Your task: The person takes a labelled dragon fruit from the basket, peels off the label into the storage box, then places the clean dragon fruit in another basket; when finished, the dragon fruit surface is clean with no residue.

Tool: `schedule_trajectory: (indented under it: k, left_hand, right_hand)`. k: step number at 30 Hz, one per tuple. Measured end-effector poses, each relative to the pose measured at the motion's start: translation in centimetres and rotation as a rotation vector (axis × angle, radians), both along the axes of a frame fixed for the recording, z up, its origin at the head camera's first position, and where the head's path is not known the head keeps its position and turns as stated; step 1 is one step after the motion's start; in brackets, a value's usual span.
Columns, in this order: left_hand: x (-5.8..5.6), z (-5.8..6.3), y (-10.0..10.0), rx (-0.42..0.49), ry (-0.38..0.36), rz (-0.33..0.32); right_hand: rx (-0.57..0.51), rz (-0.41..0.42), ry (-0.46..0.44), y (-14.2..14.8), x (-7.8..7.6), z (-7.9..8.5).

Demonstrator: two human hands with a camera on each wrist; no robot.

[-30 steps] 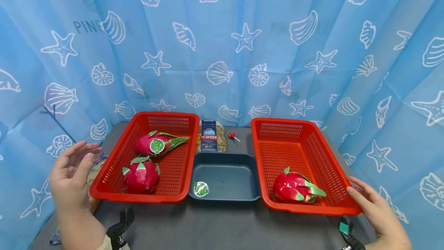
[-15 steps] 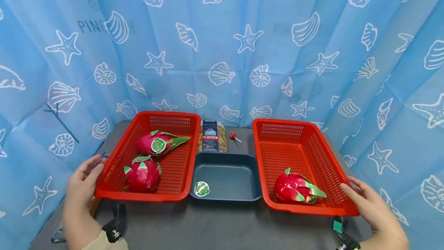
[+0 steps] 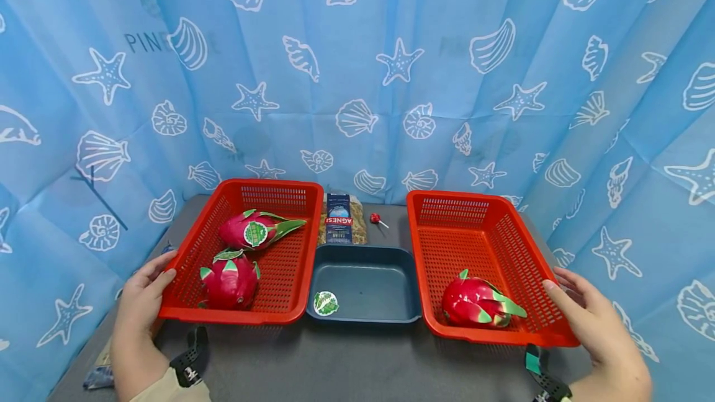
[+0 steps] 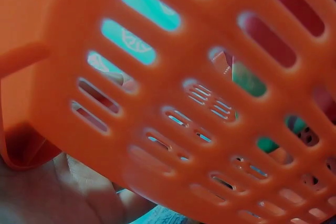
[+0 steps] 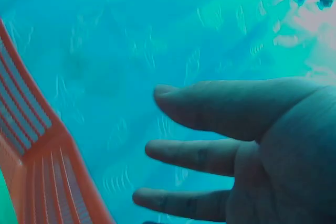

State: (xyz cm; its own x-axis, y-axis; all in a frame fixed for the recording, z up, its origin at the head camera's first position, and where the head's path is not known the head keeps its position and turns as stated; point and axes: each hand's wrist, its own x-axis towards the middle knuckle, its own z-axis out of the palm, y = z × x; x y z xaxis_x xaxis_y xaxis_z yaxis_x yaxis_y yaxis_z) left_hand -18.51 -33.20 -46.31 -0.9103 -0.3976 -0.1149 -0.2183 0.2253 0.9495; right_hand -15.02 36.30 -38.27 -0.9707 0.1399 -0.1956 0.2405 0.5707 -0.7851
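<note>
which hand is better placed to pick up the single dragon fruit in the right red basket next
Right, most likely: the right hand is empty, right beside the right red basket and nearer the dragon fruit, while the left hand is across at the left red basket.

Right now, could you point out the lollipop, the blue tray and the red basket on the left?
Lollipop [image 3: 374, 218]: head view, on its red candy end.
Blue tray [image 3: 365, 287]: head view, on its bare floor.
Left red basket [image 3: 240, 317]: head view, on its near rim.

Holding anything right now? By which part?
Right hand: nothing. Left hand: at left red basket's outer side, near the front corner; grip can't be told.
</note>
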Motion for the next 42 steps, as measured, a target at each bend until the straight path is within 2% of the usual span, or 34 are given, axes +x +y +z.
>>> schedule_trajectory:
  k: [7,14,19,24,32,38,42]
  left_hand:
    - [0.1,0.1,-0.2,0.012,-0.007,-0.005]
    - [0.0,0.3,-0.2,0.029,-0.009,0.008]
    - [0.0,0.3,-0.3,0.024,-0.012,0.015]
    - [0.0,0.4,-0.3,0.027,-0.013,0.019]
    - [0.1,0.5,0.0,0.039,-0.018,0.024]
    - [0.0,0.4,0.2,0.014,-0.023,0.022]
    - [0.0,0.4,0.3,-0.007,-0.018,0.017]
  right_hand:
    - [0.072,0.0,0.219,-3.5,0.1,1.3]
    - [-0.02,0.007,0.475,-7.0,0.0,2.1]
    - [-0.121,0.057,0.596,-9.9,0.2,2.9]
    - [-0.215,0.081,0.645,-13.3,0.2,3.8]
    - [-0.237,0.141,0.69,-18.7,-0.2,4.1]
    - [-0.233,0.231,0.645,-22.1,-1.1,3.8]
    - [-0.26,0.296,0.588,-24.3,-2.5,3.6]
